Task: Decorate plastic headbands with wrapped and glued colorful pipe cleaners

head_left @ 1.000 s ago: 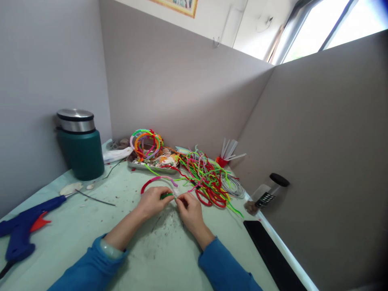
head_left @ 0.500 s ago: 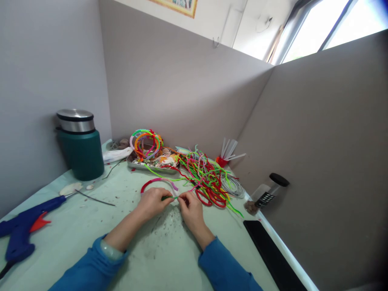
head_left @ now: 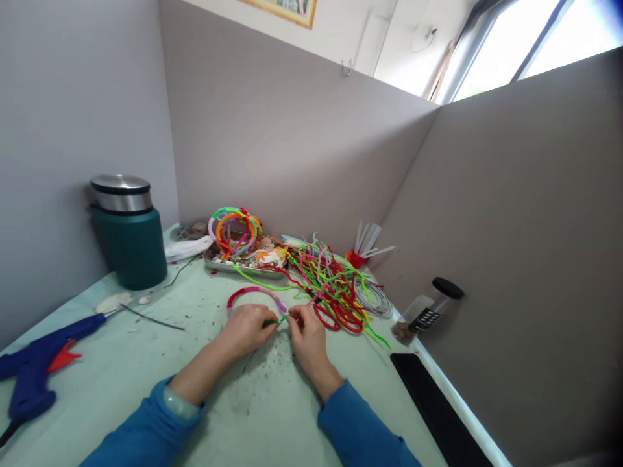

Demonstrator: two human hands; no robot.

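Observation:
My left hand [head_left: 247, 332] is closed round the near side of a ring [head_left: 243, 292] wrapped in red, pink and purple pipe cleaner. Its far arc shows beyond my fingers, and the near part is hidden by them. A short piece of green pipe cleaner [head_left: 283, 318] runs between my two hands at the ring's edge. My right hand [head_left: 309, 334] pinches that green piece with thumb and forefinger, close to the left fingertips. Behind the right hand lies a tangled heap of coloured pipe cleaners [head_left: 335, 275].
A metal tray [head_left: 248, 269] holds shells and several finished rings [head_left: 236, 230]. To the left are a green flask [head_left: 129, 246] and a blue glue gun [head_left: 32, 370]. A clear jar [head_left: 428, 311], a black strip [head_left: 438, 408] and a red cup of glue sticks [head_left: 356, 259] stand or lie rightward.
The ring has turned slightly, with its purple part now nearer my right fingertips. The green piece shows more between my hands. My right hand has shifted a little.

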